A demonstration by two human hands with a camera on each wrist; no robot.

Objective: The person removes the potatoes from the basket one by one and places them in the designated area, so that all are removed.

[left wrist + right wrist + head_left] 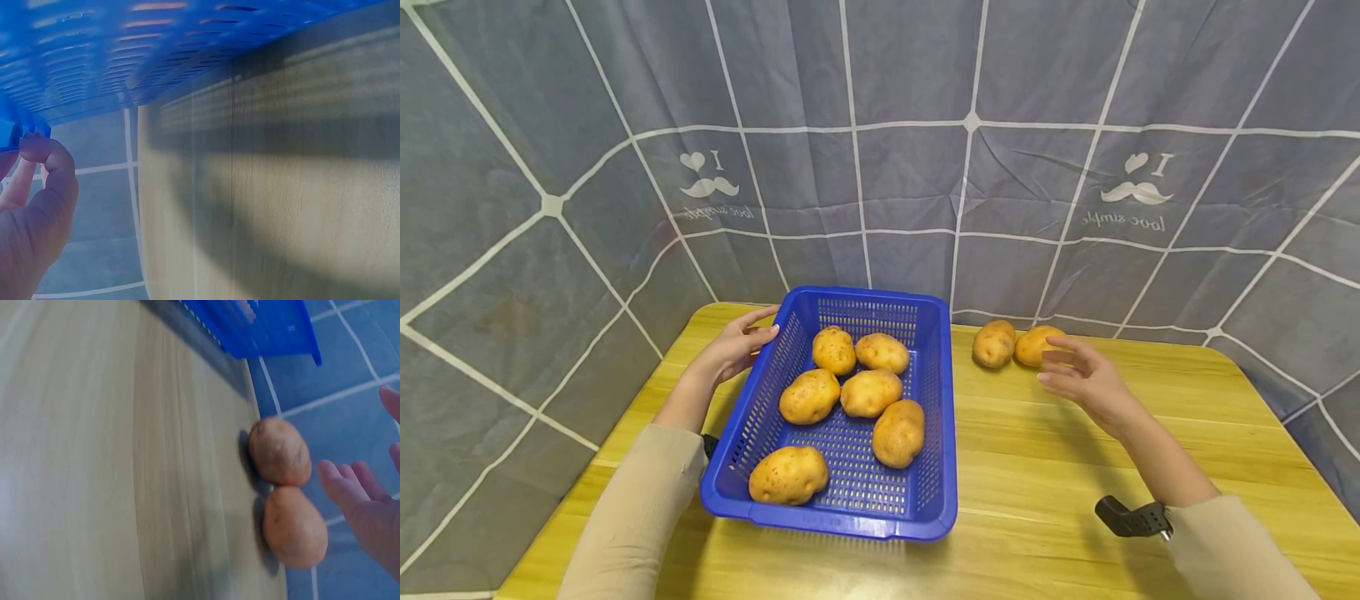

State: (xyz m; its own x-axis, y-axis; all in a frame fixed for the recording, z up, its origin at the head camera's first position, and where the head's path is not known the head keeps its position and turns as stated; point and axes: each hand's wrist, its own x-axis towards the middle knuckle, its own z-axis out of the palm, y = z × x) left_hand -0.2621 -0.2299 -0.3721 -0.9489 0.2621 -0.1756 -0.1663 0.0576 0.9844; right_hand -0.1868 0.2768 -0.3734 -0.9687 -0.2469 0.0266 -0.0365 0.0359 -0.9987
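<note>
My left hand point(730, 346) holds the left rim of a blue plastic basket point(827, 522), thumb and fingers on the edge, as the left wrist view shows close up. Several yellow-brown potatoes point(871, 393) lie inside the basket, spread over its slotted floor. Two more potatoes sit side by side near the table's back edge: a left potato point(994, 345) and a right potato point(1034, 347). My right hand point(1090, 383) hovers by the right one, fingers extended and holding nothing. In the right wrist view, a gap shows between the fingers point(340, 484) and the two potatoes.
The wooden table point(1030, 500) has rounded back corners. A grey curtain point(910, 183) with white lines hangs right behind it and at both sides. A black strap device point(1131, 518) is on my right wrist.
</note>
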